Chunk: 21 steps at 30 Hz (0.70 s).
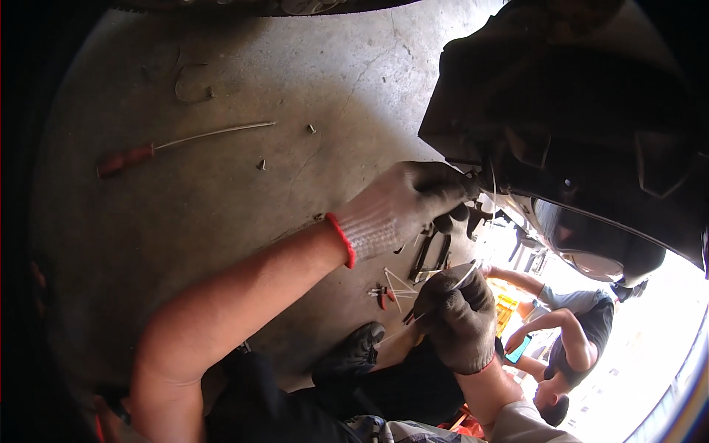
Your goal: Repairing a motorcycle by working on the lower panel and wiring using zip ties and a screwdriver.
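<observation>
My left hand (425, 196), in a pale knit glove with dark-coated fingers and a red cuff edge, is at the lower edge of a large black plastic panel (561, 103). Its thumb and fingers are closed at that edge; what they pinch there is too dark to make out. Lower down, my right hand (458, 317), gloved the same way, is closed on a thin white cable tie (467, 276). A white strand (494, 181) curves down from the panel's edge between the two hands; whether it is the same tie I cannot tell.
On the concrete floor (244, 214) lie a red-handled screwdriver (129, 159), bolts (262, 165), a curved dark wire (179, 90) and red-handled pliers (386, 298) beside several white strips (399, 280). Another person (580, 343) sits at the right. My shoe (354, 351) is below the pliers.
</observation>
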Tool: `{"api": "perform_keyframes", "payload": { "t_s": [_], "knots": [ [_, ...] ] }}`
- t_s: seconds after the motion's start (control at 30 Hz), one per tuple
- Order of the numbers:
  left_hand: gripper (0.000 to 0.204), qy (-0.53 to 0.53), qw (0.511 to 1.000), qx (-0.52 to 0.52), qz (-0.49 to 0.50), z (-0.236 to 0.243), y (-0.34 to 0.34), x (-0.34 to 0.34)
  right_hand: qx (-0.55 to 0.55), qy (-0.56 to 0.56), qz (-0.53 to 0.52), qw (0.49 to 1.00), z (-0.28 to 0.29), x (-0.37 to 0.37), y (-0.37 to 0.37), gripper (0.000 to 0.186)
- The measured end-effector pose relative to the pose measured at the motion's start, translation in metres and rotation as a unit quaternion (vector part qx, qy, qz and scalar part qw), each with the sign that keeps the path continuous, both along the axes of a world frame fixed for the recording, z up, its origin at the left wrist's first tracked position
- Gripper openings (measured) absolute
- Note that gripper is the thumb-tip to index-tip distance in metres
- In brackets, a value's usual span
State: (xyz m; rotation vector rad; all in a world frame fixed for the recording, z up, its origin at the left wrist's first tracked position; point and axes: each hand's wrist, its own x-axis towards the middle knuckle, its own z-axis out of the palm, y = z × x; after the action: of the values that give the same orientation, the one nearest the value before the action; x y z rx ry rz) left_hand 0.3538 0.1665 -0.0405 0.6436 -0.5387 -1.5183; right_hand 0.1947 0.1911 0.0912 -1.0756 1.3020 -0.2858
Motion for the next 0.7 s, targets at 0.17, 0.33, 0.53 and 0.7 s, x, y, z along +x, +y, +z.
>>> {"api": "perform_keyframes", "payload": {
  "t_s": [0.17,0.33,0.53,0.7],
  "knots": [
    [0.027,0.03,0.999,0.04,0.008,-0.02,-0.007,-0.001,0.015,-0.002,0.004,1.0,0.0,0.006,0.007,0.027],
    [0.03,0.035,0.998,0.048,0.008,-0.025,-0.012,-0.006,0.059,-0.014,-0.002,0.998,0.001,0.009,0.009,0.029],
    [0.032,0.058,0.998,0.038,-0.006,-0.023,-0.014,-0.009,0.094,-0.046,-0.017,0.994,0.001,0.015,0.005,0.03],
    [0.035,0.032,0.999,0.031,-0.005,-0.026,-0.016,-0.008,0.084,-0.066,-0.03,0.994,0.005,0.022,0.0,0.031]
  ]
}}
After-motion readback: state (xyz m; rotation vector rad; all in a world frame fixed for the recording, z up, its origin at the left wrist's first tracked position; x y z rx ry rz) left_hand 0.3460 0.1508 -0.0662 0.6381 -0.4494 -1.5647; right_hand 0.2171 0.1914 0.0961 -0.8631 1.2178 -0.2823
